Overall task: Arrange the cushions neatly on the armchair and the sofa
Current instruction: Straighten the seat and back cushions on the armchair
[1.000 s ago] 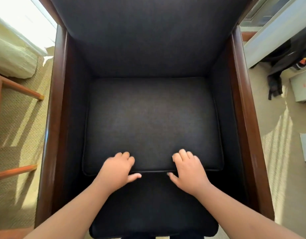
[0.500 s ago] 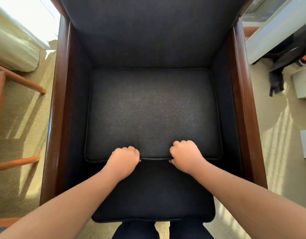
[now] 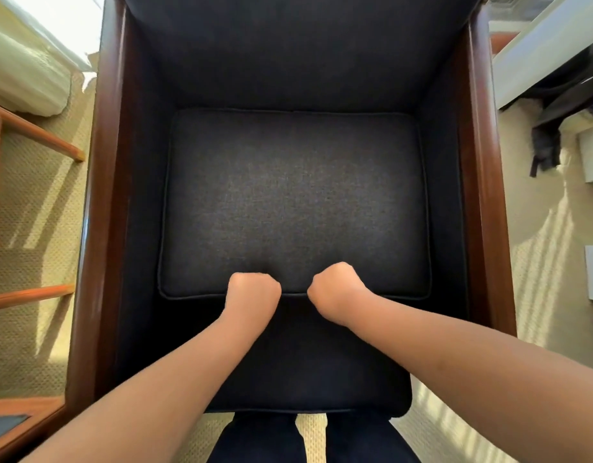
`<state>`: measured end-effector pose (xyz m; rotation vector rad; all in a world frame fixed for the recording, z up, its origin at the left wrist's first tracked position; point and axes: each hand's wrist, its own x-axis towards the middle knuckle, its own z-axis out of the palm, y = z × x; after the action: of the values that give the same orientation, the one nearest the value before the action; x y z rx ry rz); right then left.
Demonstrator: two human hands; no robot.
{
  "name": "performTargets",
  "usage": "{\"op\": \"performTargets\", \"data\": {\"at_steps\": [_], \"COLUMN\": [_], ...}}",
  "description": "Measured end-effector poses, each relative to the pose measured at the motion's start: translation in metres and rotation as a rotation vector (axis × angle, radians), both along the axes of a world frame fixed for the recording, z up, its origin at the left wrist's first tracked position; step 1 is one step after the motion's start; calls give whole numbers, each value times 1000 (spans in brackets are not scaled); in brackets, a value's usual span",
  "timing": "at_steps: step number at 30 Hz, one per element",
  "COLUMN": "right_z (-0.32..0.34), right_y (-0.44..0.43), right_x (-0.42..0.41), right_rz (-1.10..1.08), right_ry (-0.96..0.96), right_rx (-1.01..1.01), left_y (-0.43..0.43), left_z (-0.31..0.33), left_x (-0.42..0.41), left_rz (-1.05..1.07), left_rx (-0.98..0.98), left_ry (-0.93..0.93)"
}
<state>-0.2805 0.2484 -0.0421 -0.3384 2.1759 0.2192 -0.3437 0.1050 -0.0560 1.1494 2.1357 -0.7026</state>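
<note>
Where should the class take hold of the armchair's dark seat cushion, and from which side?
Grip the seat cushion along its piped front edge, coming from the open front of the armchair. Its other three sides are boxed in by the arms and backrest. The left hand and right hand are curled on that edge.

1. The armchair [image 3: 482, 162] has dark upholstery, with wooden arms outboard of each hand.
2. One seat cushion [image 3: 295, 202] lies on it, stretching beyond the left hand [image 3: 253, 292] and right hand [image 3: 335, 289], which grip its near edge.
</note>
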Motion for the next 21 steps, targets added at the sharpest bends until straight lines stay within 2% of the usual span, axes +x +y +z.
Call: {"op": "performTargets", "data": {"at_steps": [3,6,12,18,21], "right_z": [-4,-5,-1,-3,-8], "right_y": [-3,1,17,21,22], "right_x": [3,3,19,30,22], "right_rz": [12,-107,-373,-473,-502], "right_ry": [8,18,-8,-15,-38], "right_rx": [-28,-56,-162,-208,-210], "left_y": [13,19,8,5,7], "left_z": [0,5,16,14,8], "left_x": [-10,-29,-30,-20,-28], "left_rz": [-239,-338,-229,-86,-89], "left_rx": [-92,-111,-47,-82,-51], "left_ry": [-142,-229,-425,-457,-462]}}
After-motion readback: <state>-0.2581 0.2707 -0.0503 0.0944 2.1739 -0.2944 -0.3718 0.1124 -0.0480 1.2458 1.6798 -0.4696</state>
